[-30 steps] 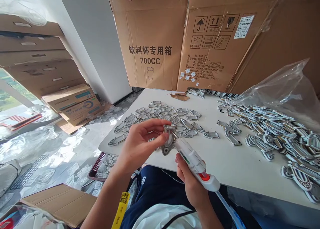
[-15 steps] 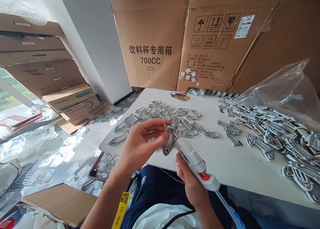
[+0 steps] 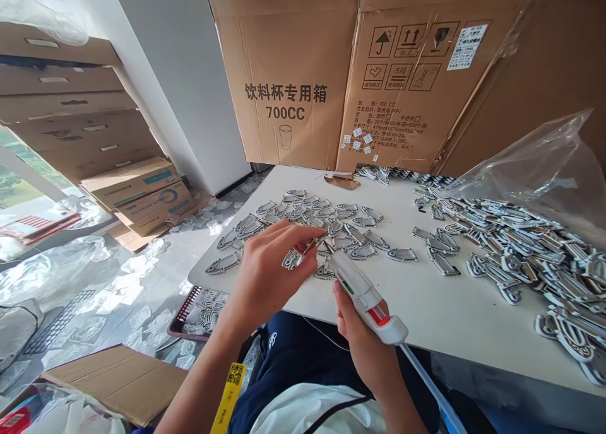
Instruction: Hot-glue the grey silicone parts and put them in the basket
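My left hand pinches a small grey-and-white pointed part between thumb and fingers above the table. The part is turned nearly edge-on, and the fingers cover much of it. Wrapped round a white corded electric screwdriver, my right hand holds it tilted, its metal tip pointing up and left, close to the held part. I cannot tell whether tip and part touch. Similar flat parts lie spread on the white table just beyond my hands.
A large heap of such parts lies at the right, beside a clear plastic bag. Big cardboard boxes stand behind the table. A dark red basket with more parts is at lower left, and plastic bags litter the floor.
The held part has turned from face-on to nearly edge-on as my left hand rotated. The screwdriver and my right hand have shifted slightly left and up.
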{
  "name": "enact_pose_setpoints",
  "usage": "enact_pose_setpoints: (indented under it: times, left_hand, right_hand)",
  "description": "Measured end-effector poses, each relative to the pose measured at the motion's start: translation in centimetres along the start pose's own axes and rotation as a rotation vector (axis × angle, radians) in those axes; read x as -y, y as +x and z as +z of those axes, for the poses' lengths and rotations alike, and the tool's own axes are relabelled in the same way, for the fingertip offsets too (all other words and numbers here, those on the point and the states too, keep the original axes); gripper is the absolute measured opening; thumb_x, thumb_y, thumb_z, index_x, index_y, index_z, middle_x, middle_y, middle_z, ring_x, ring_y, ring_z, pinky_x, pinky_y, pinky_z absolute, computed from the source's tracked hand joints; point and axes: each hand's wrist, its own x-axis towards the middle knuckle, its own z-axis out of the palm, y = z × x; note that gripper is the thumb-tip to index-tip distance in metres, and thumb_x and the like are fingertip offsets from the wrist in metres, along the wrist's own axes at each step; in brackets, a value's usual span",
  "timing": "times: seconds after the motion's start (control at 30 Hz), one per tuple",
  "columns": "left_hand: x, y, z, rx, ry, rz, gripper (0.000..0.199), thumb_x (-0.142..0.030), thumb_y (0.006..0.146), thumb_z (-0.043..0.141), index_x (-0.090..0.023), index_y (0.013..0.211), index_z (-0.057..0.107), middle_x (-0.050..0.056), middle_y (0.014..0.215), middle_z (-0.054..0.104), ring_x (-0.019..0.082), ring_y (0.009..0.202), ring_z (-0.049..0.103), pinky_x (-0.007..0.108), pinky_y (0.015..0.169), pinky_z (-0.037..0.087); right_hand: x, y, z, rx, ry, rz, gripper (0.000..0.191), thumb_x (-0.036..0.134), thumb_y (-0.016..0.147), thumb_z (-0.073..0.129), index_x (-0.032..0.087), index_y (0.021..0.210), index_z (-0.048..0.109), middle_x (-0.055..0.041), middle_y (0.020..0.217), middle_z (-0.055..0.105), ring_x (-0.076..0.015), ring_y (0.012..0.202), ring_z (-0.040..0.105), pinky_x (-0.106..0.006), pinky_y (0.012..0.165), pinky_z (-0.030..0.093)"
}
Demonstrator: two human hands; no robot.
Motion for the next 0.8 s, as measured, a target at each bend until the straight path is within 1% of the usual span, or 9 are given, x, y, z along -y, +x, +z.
enact_pose_setpoints:
  times: [0.07, 0.13, 0.2, 0.27, 0.37, 0.47, 0.6, 0.7, 0.8]
  left_hand:
    - [0.6, 0.1, 0.2, 0.033, 0.063, 0.110, 0.025, -0.012, 0.106, 0.068, -0.020, 0.122, 0.085, 0.002, 0.088, 0.080, 0.018, 0.083, 0.071, 0.034, 0.076, 0.058]
    - [1.1, 0.3, 0.5, 0.051, 0.054, 0.128, 0.026, -0.012, 0.107, 0.066, -0.021, 0.122, 0.085, 0.003, 0.091, 0.082, 0.019, 0.085, 0.071, 0.035, 0.076, 0.057]
    - [1.5, 0.5, 0.6, 0.048, 0.009, 0.040, 0.025, -0.014, 0.106, 0.069, -0.024, 0.121, 0.086, 0.003, 0.096, 0.084, 0.019, 0.087, 0.074, 0.035, 0.081, 0.060]
    - [1.8, 0.8, 0.5, 0.051, -0.081, -0.122, 0.023, -0.020, 0.105, 0.074, -0.026, 0.122, 0.088, 0.003, 0.098, 0.084, 0.018, 0.089, 0.077, 0.036, 0.087, 0.064]
    - [2.5, 1.1, -0.2, 0.036, -0.275, -0.354, 0.028, -0.028, 0.100, 0.083, -0.025, 0.127, 0.089, 0.003, 0.098, 0.085, 0.019, 0.093, 0.080, 0.037, 0.095, 0.069]
    - [3.2, 1.3, -0.7, -0.021, -0.392, -0.496, 0.034, -0.032, 0.093, 0.090, -0.022, 0.126, 0.090, 0.005, 0.099, 0.086, 0.021, 0.095, 0.082, 0.036, 0.094, 0.071]
    - [3.3, 1.5, -0.9, -0.007, -0.482, -0.584, 0.037, -0.034, 0.090, 0.094, -0.020, 0.124, 0.091, 0.007, 0.097, 0.085, 0.020, 0.090, 0.081, 0.033, 0.086, 0.071]
    - [2.8, 1.6, -0.8, 0.029, -0.568, -0.604, 0.038, -0.035, 0.089, 0.096, -0.021, 0.124, 0.092, 0.007, 0.096, 0.085, 0.018, 0.088, 0.079, 0.029, 0.083, 0.069]
    - [2.4, 1.5, -0.5, 0.064, -0.619, -0.621, 0.038, -0.037, 0.090, 0.097, -0.022, 0.124, 0.092, 0.007, 0.096, 0.085, 0.017, 0.088, 0.078, 0.026, 0.082, 0.068]
  right_hand:
    - [0.9, 0.1, -0.2, 0.085, 0.003, 0.081, 0.053, 0.076, 0.096, 0.081, 0.025, 0.089, 0.067, 0.0014, 0.072, 0.061, -0.0183, 0.065, 0.055, -0.029, 0.057, 0.050]
    - [1.3, 0.3, -0.3, 0.121, -0.015, 0.127, 0.058, 0.081, 0.095, 0.080, 0.026, 0.085, 0.062, 0.0029, 0.067, 0.059, -0.0174, 0.063, 0.053, -0.028, 0.056, 0.047]
    - [1.4, 0.5, -0.2, 0.142, -0.030, 0.144, 0.061, 0.084, 0.092, 0.079, 0.027, 0.088, 0.061, 0.0045, 0.063, 0.057, -0.0174, 0.060, 0.052, -0.027, 0.055, 0.045]
    - [1.4, 0.5, 0.0, 0.162, -0.013, 0.132, 0.060, 0.084, 0.091, 0.080, 0.027, 0.094, 0.063, 0.0059, 0.062, 0.056, -0.0175, 0.059, 0.052, -0.027, 0.054, 0.045]
    - [1.8, 0.1, 0.0, 0.180, 0.051, 0.071, 0.054, 0.077, 0.095, 0.082, 0.028, 0.094, 0.060, 0.0069, 0.065, 0.054, -0.0164, 0.060, 0.051, -0.026, 0.054, 0.044]
    - [2.4, -0.4, -0.3, 0.195, 0.089, -0.008, 0.051, 0.069, 0.099, 0.083, 0.028, 0.088, 0.054, 0.0070, 0.065, 0.054, -0.0150, 0.059, 0.048, -0.026, 0.054, 0.042]
    - [2.4, -0.7, -0.6, 0.194, 0.115, -0.089, 0.048, 0.066, 0.104, 0.079, 0.027, 0.090, 0.054, 0.0067, 0.066, 0.056, -0.0142, 0.060, 0.052, -0.025, 0.057, 0.045]
    - [2.0, -0.9, -0.5, 0.118, 0.180, -0.149, 0.043, 0.061, 0.107, 0.078, 0.026, 0.092, 0.057, 0.0068, 0.068, 0.055, -0.0126, 0.060, 0.049, -0.024, 0.055, 0.040]
    - [1.8, -1.1, -0.3, 0.070, 0.277, -0.166, 0.037, 0.057, 0.109, 0.077, 0.026, 0.100, 0.059, 0.0077, 0.070, 0.054, -0.0129, 0.060, 0.049, -0.025, 0.052, 0.035]
